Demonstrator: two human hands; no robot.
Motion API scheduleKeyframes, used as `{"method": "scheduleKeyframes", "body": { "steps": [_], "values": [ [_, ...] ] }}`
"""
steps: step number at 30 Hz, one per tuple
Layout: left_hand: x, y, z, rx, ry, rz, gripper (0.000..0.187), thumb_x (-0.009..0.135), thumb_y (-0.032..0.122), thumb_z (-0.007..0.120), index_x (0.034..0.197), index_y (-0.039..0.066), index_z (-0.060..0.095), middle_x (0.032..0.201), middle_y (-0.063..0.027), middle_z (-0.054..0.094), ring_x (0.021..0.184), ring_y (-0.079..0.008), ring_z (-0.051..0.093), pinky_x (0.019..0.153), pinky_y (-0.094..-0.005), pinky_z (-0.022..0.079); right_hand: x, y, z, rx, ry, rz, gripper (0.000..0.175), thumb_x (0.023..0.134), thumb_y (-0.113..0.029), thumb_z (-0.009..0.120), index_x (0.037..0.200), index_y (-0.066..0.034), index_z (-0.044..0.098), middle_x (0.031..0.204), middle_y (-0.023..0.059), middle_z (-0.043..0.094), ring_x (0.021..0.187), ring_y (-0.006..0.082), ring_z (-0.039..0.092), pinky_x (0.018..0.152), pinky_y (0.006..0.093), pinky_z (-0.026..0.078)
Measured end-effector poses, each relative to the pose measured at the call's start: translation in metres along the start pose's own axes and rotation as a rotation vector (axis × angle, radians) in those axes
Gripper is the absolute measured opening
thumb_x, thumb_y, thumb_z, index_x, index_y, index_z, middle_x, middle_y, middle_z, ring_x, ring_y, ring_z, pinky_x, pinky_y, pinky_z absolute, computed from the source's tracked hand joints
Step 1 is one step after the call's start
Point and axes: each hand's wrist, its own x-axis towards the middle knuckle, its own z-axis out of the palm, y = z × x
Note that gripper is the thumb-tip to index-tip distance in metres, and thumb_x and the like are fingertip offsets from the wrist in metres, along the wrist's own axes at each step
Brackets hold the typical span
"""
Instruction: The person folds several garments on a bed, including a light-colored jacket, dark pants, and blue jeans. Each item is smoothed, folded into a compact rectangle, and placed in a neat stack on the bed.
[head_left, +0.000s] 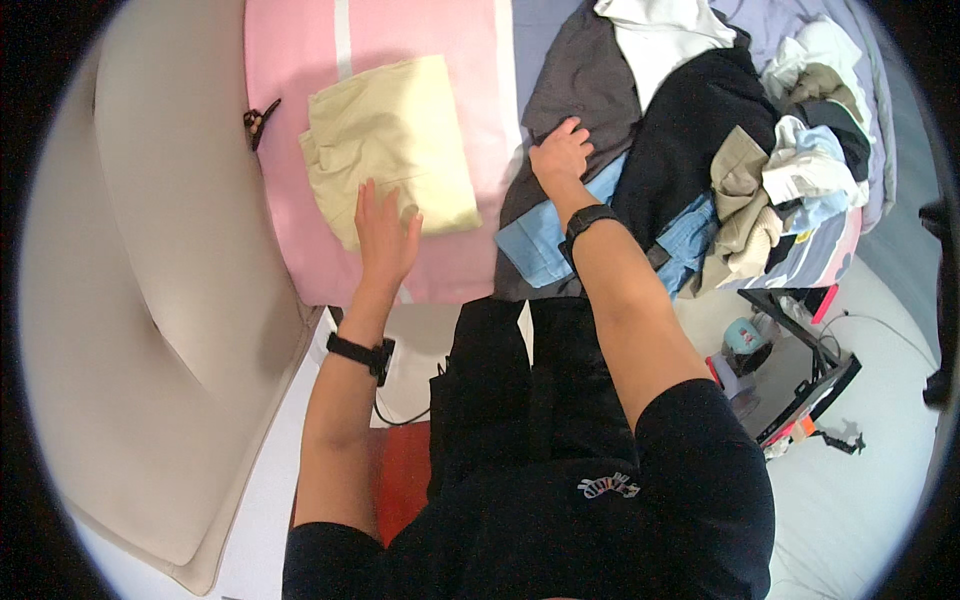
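My left hand (386, 236) rests with fingers spread over the lower edge of a folded pale yellow cloth (405, 142), which lies on the pink part of the bed cover (480, 75). To the right, my right hand (562, 154) lies on a dark grey garment (581, 90); whether its fingers grip the fabric I cannot tell. Below that hand a light blue folded cloth (536, 247) lies over the grey garment, partly hidden by my forearm. A black garment (690, 112) and a white one (660, 37) lie just beyond.
A heap of beige trousers (739, 180), white clothes (799, 165) and blue denim (686, 232) covers the bed's right side. A dark hair claw clip (259, 124) lies at the left edge by a beige padded headboard or sofa (195, 195). A black metal frame (810, 375) stands at the lower right.
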Motion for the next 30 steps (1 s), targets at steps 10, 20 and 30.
{"method": "scheduleKeyframes", "body": {
  "steps": [10, 20, 30],
  "values": [
    [-0.013, 0.060, -0.019, -0.445, -0.022, -0.147, 0.025, 0.079, 0.013, 0.057, 0.100, 0.001, 0.055, 0.118, -0.0207, 0.047, 0.110, -0.0338, 0.043, 0.094, -0.0392, 0.034, -0.057, 0.121, -0.075, 1.047, -0.225, -0.252, 0.054, 0.067, -0.001, 0.047, 0.121, -0.0004, 0.045, 0.096, 0.0104, 0.057, 0.084, 0.0199, 0.054, 0.073, 0.0261, 0.043],
    [0.012, 0.121, -0.099, -1.161, -0.442, -0.337, 0.047, 0.091, 0.037, 0.040, 0.117, -0.002, 0.045, 0.116, -0.0156, 0.051, 0.110, -0.0226, 0.049, 0.090, -0.0349, 0.038, -0.183, 0.153, -0.245, 1.696, -0.261, -0.272, 0.038, 0.057, 0.010, 0.039, 0.091, 0.0033, 0.054, 0.081, 0.0045, 0.054, 0.070, 0.0153, 0.051, 0.064, 0.0266, 0.043],
    [0.018, 0.202, -0.187, -1.619, -0.704, -0.459, 0.085, 0.081, 0.064, 0.039, 0.129, -0.005, 0.027, 0.129, -0.0219, 0.035, 0.119, -0.0294, 0.038, 0.099, -0.0398, 0.030, -0.301, 0.181, -0.381, 1.895, 0.009, -0.639, 0.047, 0.056, 0.007, 0.038, 0.101, 0.0057, 0.050, 0.094, 0.0124, 0.055, 0.080, 0.0230, 0.054, 0.072, 0.0310, 0.047]
  ]
}}
